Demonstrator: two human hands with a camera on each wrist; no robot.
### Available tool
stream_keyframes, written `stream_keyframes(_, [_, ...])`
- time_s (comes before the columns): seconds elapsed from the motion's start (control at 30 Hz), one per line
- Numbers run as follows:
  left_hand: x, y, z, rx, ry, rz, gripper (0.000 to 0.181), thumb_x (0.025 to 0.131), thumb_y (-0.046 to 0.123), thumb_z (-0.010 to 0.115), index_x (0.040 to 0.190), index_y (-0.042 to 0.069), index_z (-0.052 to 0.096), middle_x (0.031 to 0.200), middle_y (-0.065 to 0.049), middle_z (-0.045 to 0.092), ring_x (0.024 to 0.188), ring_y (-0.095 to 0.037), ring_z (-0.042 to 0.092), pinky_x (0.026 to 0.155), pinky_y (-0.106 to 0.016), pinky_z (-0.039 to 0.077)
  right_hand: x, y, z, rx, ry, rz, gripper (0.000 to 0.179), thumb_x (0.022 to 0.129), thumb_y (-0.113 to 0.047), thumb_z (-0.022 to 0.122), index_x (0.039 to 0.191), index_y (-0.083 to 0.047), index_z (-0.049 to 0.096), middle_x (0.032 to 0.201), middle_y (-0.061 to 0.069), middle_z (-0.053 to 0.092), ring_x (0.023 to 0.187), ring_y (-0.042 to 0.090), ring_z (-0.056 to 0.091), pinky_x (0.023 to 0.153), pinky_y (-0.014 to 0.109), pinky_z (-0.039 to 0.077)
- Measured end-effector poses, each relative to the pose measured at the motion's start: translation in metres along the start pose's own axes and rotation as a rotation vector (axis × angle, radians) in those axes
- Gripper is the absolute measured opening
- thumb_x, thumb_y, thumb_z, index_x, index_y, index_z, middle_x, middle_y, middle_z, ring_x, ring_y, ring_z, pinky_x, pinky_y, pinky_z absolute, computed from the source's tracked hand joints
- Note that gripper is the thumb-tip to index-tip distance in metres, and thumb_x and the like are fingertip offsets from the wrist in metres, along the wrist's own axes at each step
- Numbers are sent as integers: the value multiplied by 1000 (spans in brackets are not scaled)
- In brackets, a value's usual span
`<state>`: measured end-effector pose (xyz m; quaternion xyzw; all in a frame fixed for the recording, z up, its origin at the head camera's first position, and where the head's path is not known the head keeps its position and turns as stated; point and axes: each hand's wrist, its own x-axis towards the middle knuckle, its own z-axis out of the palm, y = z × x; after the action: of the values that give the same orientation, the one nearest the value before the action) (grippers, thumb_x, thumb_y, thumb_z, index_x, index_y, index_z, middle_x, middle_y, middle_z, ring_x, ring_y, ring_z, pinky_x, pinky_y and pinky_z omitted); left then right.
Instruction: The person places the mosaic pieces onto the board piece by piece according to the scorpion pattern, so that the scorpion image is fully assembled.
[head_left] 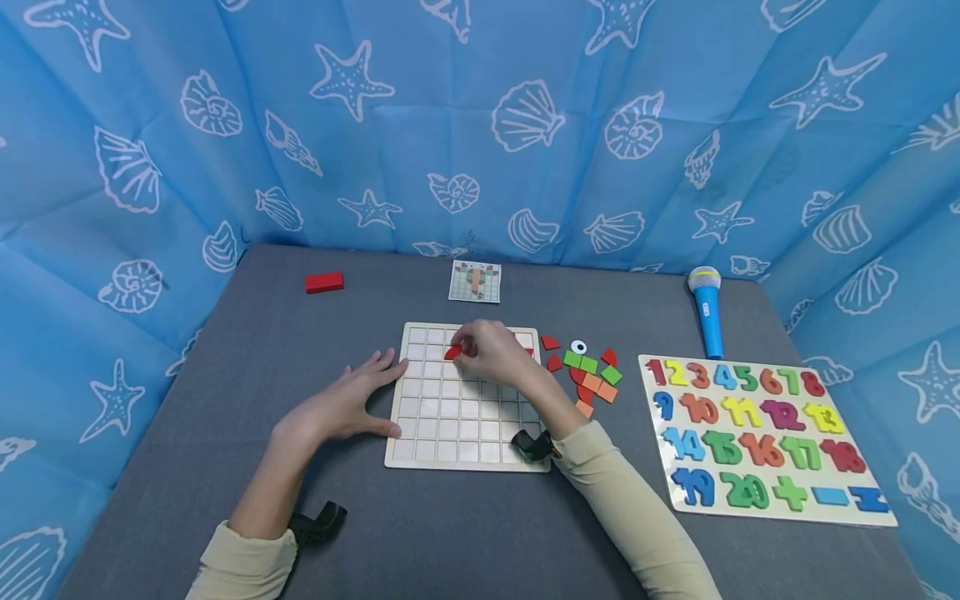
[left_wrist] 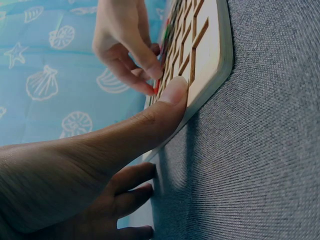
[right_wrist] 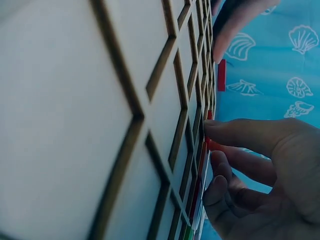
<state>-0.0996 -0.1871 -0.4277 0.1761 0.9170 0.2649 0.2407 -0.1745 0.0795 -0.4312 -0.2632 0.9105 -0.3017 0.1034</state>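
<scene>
A square wooden grid board (head_left: 427,410) lies flat on the table with rows of shallow square cells. My left hand (head_left: 341,404) rests against its left edge, fingers spread and thumb touching the rim near the lower left. Over the board's upper part, my right hand (head_left: 491,354) pinches a small red quarter-round piece (head_left: 453,352) between thumb and fingers, low at the cells. Another bit of red (head_left: 529,352) shows near the upper right cells, partly hidden behind the right hand. In the right wrist view, the thumb (right_wrist: 235,131) and index finger meet at the red piece.
Right of the board lie loose red, green (head_left: 588,365) and orange (head_left: 607,392) pieces and an eye disc (head_left: 578,347). A pattern card (head_left: 475,282) and red block (head_left: 324,282) sit at the back. A number puzzle board (head_left: 776,442) and blue microphone (head_left: 707,312) stand right.
</scene>
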Motion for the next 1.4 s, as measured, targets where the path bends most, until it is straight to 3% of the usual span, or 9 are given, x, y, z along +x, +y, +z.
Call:
stream_keyframes(0.4, [1,-1,1,7,1,-2,108,88,39,91,172,10,30,181,-25,15,169,-49,9,131,-79,13,1,1,0,10,-16,-15,15,97,-7,77,110,-3,81,93,10,75,78,14,62,71,26,51])
stream_keyframes(0.67, [0,-2,0,-5,-7,0,110,87,38,92,172,10,28,181,-25,13,170,-49,7,131,-78,11,-10,14,-9,138,46,22,15,99,-9,76,112,-3,81,91,8,75,78,13,65,73,26,54])
stream_keyframes(1.03, [1,-1,1,-1,-4,-6,111,86,38,92,172,11,28,181,-24,14,170,-48,7,131,-78,11,-47,56,-40,177,142,126,14,100,-8,75,111,-2,81,95,12,78,79,15,66,68,24,52])
stream_keyframes(1.27, [-1,0,0,-14,-3,5,111,86,39,93,172,10,29,181,-25,15,170,-49,8,130,-79,11,-77,84,-71,116,118,220,15,100,-9,76,111,-1,80,96,13,76,82,18,64,69,24,52])
stream_keyframes(1.4, [2,-9,3,-39,3,20,114,83,44,94,172,13,30,181,-25,15,170,-49,7,129,-81,10,-89,97,-82,67,76,244,16,97,-9,78,109,1,80,94,13,76,80,17,63,69,22,52])
